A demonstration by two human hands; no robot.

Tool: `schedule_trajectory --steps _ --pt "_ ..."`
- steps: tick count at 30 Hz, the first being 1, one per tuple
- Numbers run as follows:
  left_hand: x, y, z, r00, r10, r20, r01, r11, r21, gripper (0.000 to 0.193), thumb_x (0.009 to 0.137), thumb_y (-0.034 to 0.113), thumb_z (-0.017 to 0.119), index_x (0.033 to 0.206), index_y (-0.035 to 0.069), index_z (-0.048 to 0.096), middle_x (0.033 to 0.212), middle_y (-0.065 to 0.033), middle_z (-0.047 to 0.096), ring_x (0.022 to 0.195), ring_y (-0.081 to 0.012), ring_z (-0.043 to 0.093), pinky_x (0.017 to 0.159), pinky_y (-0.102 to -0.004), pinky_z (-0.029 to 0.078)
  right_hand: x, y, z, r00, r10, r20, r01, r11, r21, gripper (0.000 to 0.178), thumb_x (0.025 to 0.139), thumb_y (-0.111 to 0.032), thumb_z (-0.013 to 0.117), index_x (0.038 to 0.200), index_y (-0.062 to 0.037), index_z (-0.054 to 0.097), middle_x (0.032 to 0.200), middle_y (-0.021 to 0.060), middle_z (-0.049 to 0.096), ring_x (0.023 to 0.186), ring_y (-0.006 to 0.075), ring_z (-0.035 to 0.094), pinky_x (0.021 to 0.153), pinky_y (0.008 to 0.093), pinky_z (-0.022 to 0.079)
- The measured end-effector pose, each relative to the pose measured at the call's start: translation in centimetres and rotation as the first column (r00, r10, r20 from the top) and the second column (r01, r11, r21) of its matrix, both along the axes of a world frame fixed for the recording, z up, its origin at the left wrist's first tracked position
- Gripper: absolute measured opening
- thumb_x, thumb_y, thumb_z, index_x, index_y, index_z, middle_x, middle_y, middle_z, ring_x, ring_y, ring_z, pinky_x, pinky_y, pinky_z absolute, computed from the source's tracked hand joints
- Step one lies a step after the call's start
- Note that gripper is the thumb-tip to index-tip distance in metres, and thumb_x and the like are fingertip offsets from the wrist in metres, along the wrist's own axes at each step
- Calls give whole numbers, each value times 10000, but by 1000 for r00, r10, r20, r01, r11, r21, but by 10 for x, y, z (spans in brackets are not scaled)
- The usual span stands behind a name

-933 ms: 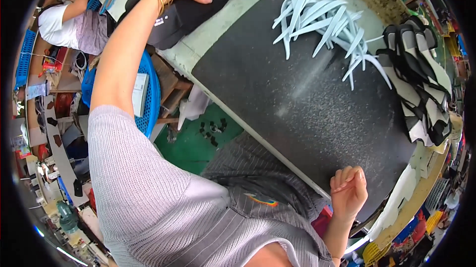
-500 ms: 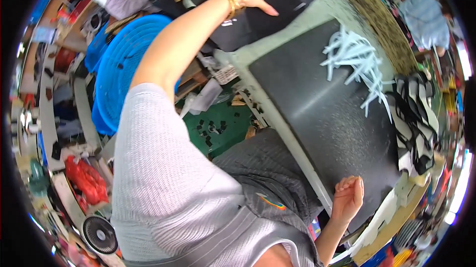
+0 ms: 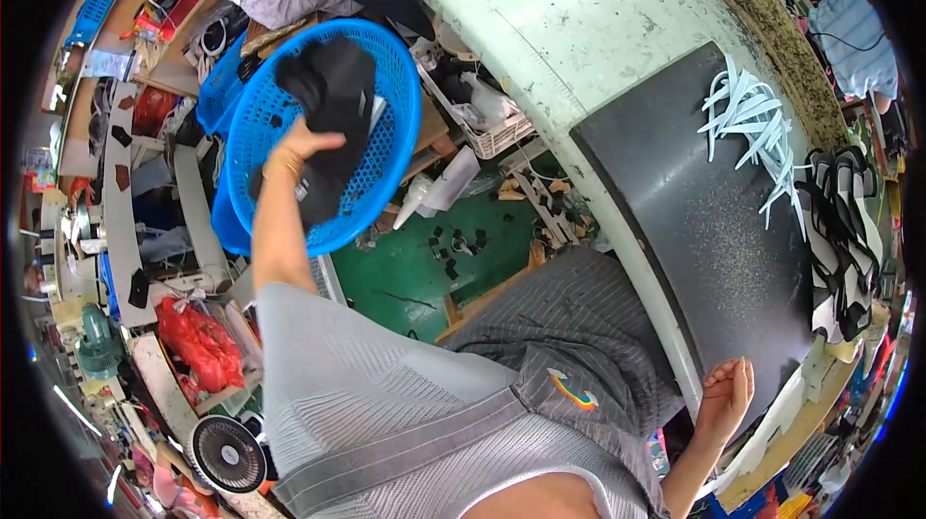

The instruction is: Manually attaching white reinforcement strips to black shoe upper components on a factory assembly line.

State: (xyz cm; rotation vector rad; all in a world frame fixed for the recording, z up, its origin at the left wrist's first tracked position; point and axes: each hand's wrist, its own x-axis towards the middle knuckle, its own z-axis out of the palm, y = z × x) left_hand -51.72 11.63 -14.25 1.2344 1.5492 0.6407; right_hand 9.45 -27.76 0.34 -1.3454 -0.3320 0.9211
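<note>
Over the blue plastic basket, my left hand grips a limp black sheet piece, with the thumb lying across it. The other fingers are partly hidden by the material. The black piece hangs down inside the basket. On the right, my right hand rests by the near edge of a black work mat. Its fingers are curled in, and nothing shows in them.
Pale blue strips lie heaped on the mat's far side. Black and white curved pieces are stacked at its right. The mat covers part of a pale green table. A white crate stands below; a small fan is lower left.
My left hand has swung left from the table to the basket, bringing black material along. The black pieces are gone from the table's far end. My right hand stays by the mat.
</note>
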Motion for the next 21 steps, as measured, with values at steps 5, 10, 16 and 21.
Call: schedule_trajectory --steps 5,10,16,21 --pt "43 -5 -105 895 -299 -330 235 947 -220 1018 589 457 886 1351 -76 470 1332 -195 556 1249 -308 520 1075 -375 395 -7 -8 -1 993 66 94 -56 992 -110 112 980 -98 544 913 -11 567 796 76 604 668 134 571 623 262 474" --pt "119 5 -135 965 -251 75 261 937 -231 996 632 435 876 1369 -78 447 1290 -177 589 1186 -278 557 1040 -348 420 -13 -7 -1 989 79 122 -63 990 -128 106 974 -94 551 924 -3 577 797 79 607 680 138 579 626 264 475" --pt "101 52 -188 992 -99 -81 85 984 -159 1035 613 410 899 1411 -38 416 1337 -180 558 1200 -293 557 1057 -362 422 -13 0 -6 981 148 129 -122 975 -187 102 970 -81 548 939 9 584 802 85 614 676 143 581 636 274 482" --pt "90 39 -173 709 -45 -703 56 998 -7 1184 584 660 809 1402 -92 397 1409 -245 480 1279 -361 502 1089 -394 382 -22 6 -11 975 189 116 -167 971 -173 111 970 -76 543 911 9 582 800 85 603 694 143 574 645 273 480"
